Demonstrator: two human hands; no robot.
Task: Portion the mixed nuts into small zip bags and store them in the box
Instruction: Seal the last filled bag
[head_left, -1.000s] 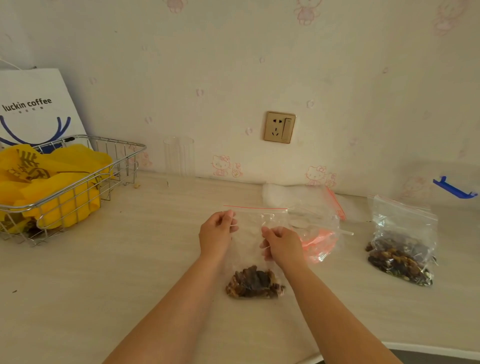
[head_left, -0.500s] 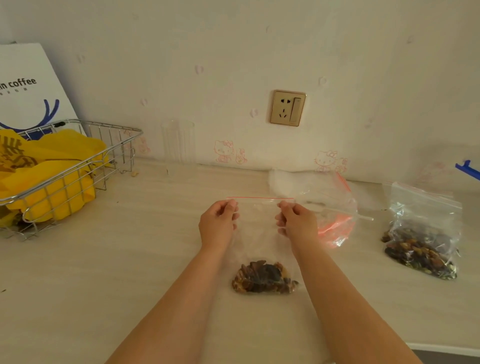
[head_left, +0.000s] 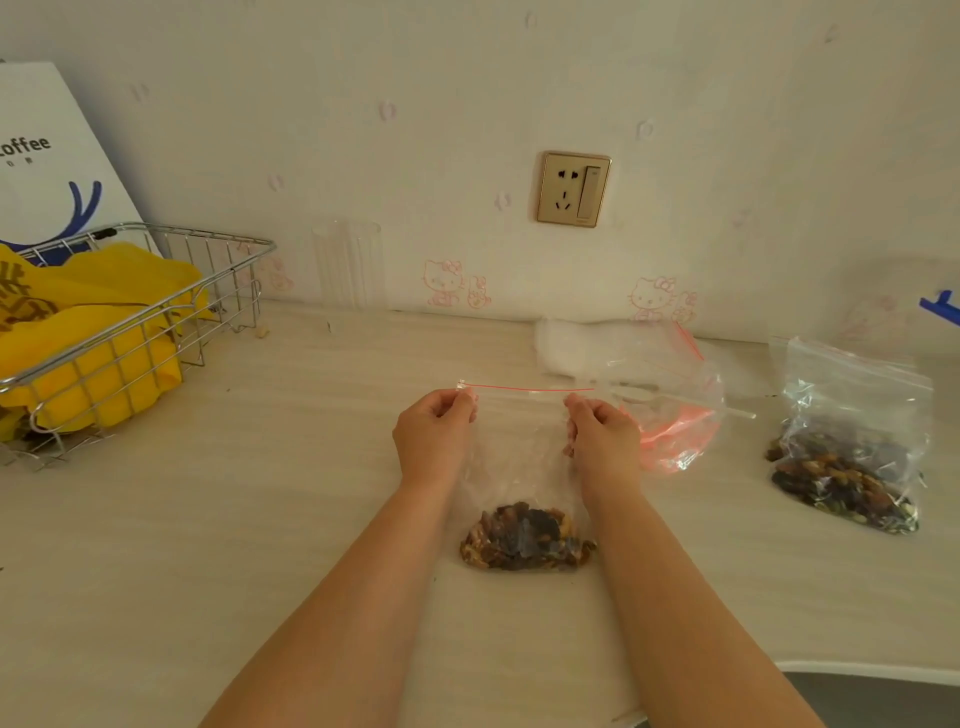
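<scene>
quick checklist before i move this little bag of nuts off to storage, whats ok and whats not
1. Both hands on the bag: ok. The left hand and right hand each pinch a top corner of the small zip bag.
2. Nuts settled at the bottom: ok. The nuts sit low, away from the red zip strip.
3. Zip pressed shut along its whole length: cannot tell. The strip looks straight and flat, but the seal itself is not visible.
4. Storage box located: cannot tell. Only a clear shape with a blue clip shows at the right edge.
5. Large nut bag out of the way: ok, it stands apart on the right.
</scene>
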